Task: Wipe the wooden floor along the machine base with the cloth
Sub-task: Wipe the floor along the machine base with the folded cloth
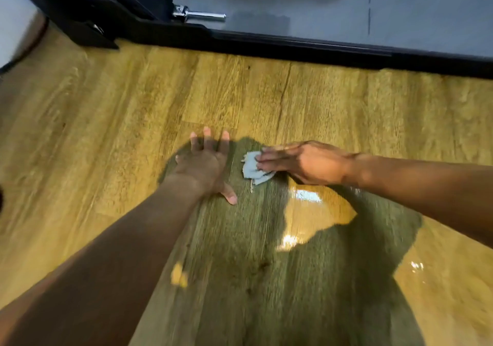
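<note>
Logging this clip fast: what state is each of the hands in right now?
Left hand: open, palm down on the wooden floor, holding nothing.
Right hand: open, straight fingers pressing the cloth.

No writing, label, brand or number can be read. The long black machine base (293, 43) across the upper frame looks plain.

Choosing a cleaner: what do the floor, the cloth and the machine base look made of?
Floor: wood-grain planks with seams, glossy reflections; maybe laminate. Cloth: soft pale blue-grey fabric, crumpled. Machine base: matt black, metal or plastic, unclear.
</note>
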`<state>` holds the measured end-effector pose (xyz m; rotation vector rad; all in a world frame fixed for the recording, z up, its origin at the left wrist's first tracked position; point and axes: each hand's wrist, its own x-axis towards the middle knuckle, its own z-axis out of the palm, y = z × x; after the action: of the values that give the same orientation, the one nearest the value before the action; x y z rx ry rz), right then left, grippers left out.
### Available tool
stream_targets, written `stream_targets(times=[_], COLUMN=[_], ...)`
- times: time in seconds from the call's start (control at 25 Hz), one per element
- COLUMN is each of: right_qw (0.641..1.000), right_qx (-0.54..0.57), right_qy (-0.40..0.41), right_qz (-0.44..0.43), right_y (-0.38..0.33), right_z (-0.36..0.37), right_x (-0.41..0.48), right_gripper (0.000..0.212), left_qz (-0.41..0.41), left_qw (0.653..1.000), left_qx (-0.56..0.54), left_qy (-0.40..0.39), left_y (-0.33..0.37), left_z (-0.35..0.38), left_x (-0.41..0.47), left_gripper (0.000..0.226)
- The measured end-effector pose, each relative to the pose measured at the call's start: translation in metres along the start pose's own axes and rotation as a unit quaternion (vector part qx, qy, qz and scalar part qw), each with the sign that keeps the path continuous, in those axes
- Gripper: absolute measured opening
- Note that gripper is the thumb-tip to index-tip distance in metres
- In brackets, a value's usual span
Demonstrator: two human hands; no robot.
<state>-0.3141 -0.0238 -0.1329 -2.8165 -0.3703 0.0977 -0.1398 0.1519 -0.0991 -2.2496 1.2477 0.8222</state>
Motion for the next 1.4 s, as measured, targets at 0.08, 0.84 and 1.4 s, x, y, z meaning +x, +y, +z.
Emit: stream_targets(times=[0.08,0.84,1.4], right_qw=[0.991,0.973,0.998], right_qx=[-0.008,0.035,0.051], right_qy=[0.043,0.126,0.042], right_qz=[0.126,0.191,0.01], right_y=[0.045,0.04,-0.013], right_z=[-0.014,0.011,0.023], right_x=[0.019,0.072,0.059], right_gripper=[0.046,0.063,0.055], left_qz=[-0.002,0.015,-0.047], left_qw=[1.0,0.999,0.991], left_qx=[-0.011,0.046,-0.121], left_qy=[-0.012,-0.021,0.044], left_y=[0.0,-0.002,-0.033], left_z=[-0.002,0.004,0.012], left_x=[0.003,0.009,-0.016], left_gripper=[0.152,0.149,0.126])
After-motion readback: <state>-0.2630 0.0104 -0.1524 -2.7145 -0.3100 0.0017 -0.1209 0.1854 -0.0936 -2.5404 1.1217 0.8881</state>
